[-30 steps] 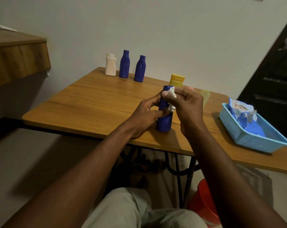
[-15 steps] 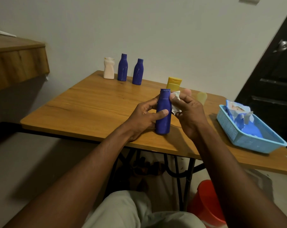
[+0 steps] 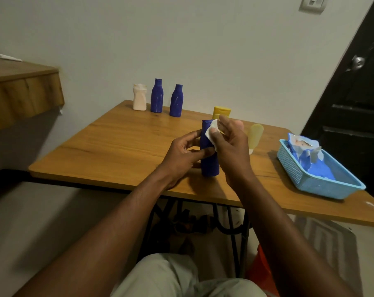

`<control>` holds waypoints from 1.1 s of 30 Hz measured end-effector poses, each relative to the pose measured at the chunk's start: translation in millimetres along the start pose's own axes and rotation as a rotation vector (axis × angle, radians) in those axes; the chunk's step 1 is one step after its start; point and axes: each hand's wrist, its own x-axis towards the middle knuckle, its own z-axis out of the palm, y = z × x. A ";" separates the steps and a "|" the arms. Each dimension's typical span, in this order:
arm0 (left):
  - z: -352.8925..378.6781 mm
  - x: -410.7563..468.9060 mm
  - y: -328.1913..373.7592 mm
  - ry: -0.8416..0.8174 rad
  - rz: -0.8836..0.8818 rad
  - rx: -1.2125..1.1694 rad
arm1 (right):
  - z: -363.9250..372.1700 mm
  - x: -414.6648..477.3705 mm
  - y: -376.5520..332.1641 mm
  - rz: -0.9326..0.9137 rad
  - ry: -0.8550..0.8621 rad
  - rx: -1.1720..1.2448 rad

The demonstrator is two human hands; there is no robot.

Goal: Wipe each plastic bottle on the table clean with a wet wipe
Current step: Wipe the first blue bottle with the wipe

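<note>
Blue bottle stands upright near the front edge of the counter, its base apparently resting on the wood.

Left hand grips the bottle's body, thumb across the front and fingers curled round the far side. I take this as a brace, so the bottle neither tips nor spins under rubbing pressure.

Right hand pinches a folded wet wipe between thumb and fingers, pressed to the neck just below the cap. Step in hand looks like the upper section.

A yellow bottle and a pale bottle stand just behind the hands.

A white bottle and two more blue bottles line the far edge, well apart from the work. Grouping may separate done from pending, but which is which I cannot tell.

Wipe pack sits in the blue basket on the right, the wiping hand's side.
</note>
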 end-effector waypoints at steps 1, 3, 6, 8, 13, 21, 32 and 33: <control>0.0 -0.3 0.6 0.001 -0.004 0.003 | -1.0 0.7 0.3 -0.018 0.033 -0.041; 0.6 -2.1 2.2 -0.001 -0.016 0.018 | -5.2 1.9 2.9 -0.046 0.086 -0.092; 2.6 -6.6 4.1 -0.004 -0.022 0.051 | -14.4 4.6 6.9 -0.030 0.121 -0.096; 5.5 -10.8 7.2 0.004 -0.017 0.082 | -20.2 5.4 4.3 -0.029 0.127 -0.048; 11.8 -19.6 18.6 -0.013 -0.043 0.146 | -25.0 6.8 -21.4 -0.062 0.099 0.045; 18.7 -37.8 35.7 0.055 0.027 0.249 | -38.4 -22.7 -50.7 -0.467 -0.151 -0.595; 16.2 -41.5 40.5 0.086 0.076 0.385 | -36.3 -15.7 -45.7 -0.436 -0.219 -0.742; 14.7 -40.1 41.0 0.081 0.077 0.393 | -37.2 -15.0 -42.7 -0.462 -0.189 -0.714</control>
